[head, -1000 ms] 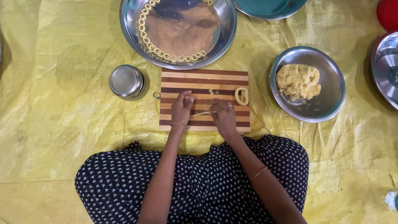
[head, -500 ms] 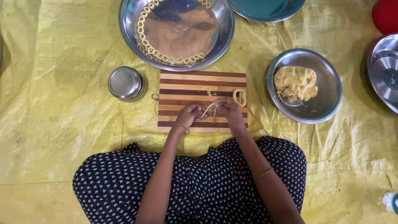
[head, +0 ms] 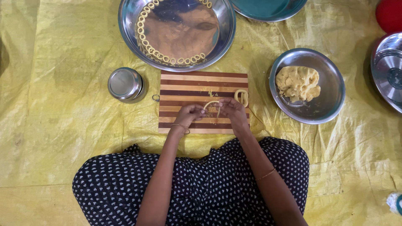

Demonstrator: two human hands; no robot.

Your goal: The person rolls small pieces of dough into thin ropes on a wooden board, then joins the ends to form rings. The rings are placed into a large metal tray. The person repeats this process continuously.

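Closest to me is my lap, covered in dark cloth with small white spots (head: 197, 184), with both forearms reaching forward from it over a yellow sheet (head: 54, 138) that covers the ground.

My left hand (head: 189, 115) and right hand (head: 233, 112) meet above the near half of a striped wooden board (head: 188, 83). Both are pinched closed on the ends of a thin dough strand (head: 212, 103), which arches up between the fingertips, lifted just off the board. I can't tell whether its ends touch each other. There is a thin bangle on each wrist.

Just beyond my right hand, near the board's right edge, a finished dough ring (head: 241, 97) lies flat on the wood. A few crumbs sit near the board's middle.

Left of the board, a small round steel container (head: 125, 84) with its lid on stands on the sheet, and a tiny metal ring lies between it and the board.

To the right, well apart from the board, a steel bowl (head: 331, 104) holds a lump of yellow dough (head: 298, 82).

Farther off, touching the board's far edge, a wide steel tray (head: 125, 29) carries many dough rings (head: 171, 60) laid in a curve along its rim. Beyond it is a teal plate (head: 268, 8). At the right edge I see part of another steel vessel (head: 387, 69) and something red (head: 389, 14).
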